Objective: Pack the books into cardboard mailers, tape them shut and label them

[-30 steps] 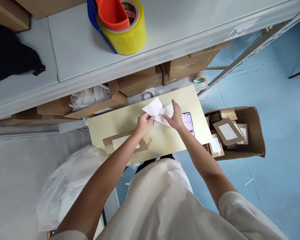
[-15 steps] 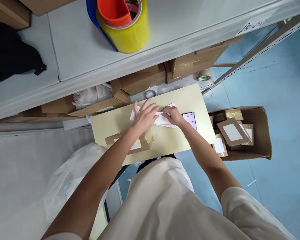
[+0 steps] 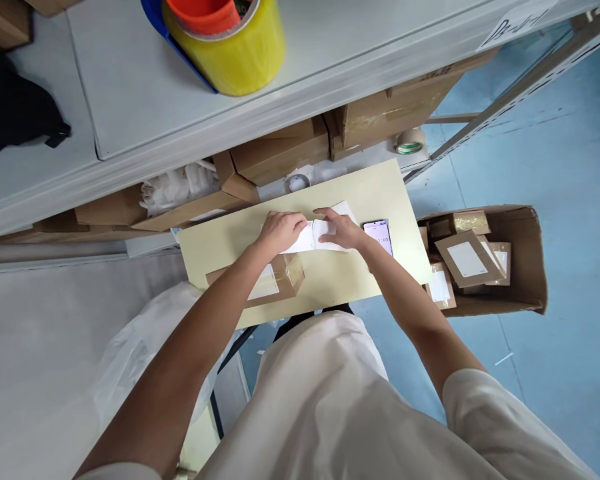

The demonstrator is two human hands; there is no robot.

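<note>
White paper sheets (image 3: 305, 240), looking like a strip of labels, lie on a pale yellow board table (image 3: 375, 187). My left hand (image 3: 281, 231) has its fingers bent together, pinching the sheets' left part. Over the right part is my right hand (image 3: 343, 230), thumb and index finger spread apart and touching the paper. A corner of paper (image 3: 346, 211) sticks up beyond that hand. Nearer my body, a taped cardboard box (image 3: 285, 277) with a white label lies partly behind my left forearm. Right of the sheets rests a phone (image 3: 379, 235) with its screen lit.
On the floor at right stands a large open carton (image 3: 527, 260) holding several labelled cardboard packages (image 3: 467, 259). A grey shelf (image 3: 355, 40) overhangs the table's far side, bearing a yellow tape roll (image 3: 253, 57). Below it are cartons (image 3: 280, 153) and tape rolls (image 3: 410, 141). A plastic bag (image 3: 145, 340) hangs at left.
My left hand has gone from spread fingers to bent ones, gripping the paper. My right hand's thumb and index finger have parted. The view has shifted slightly.
</note>
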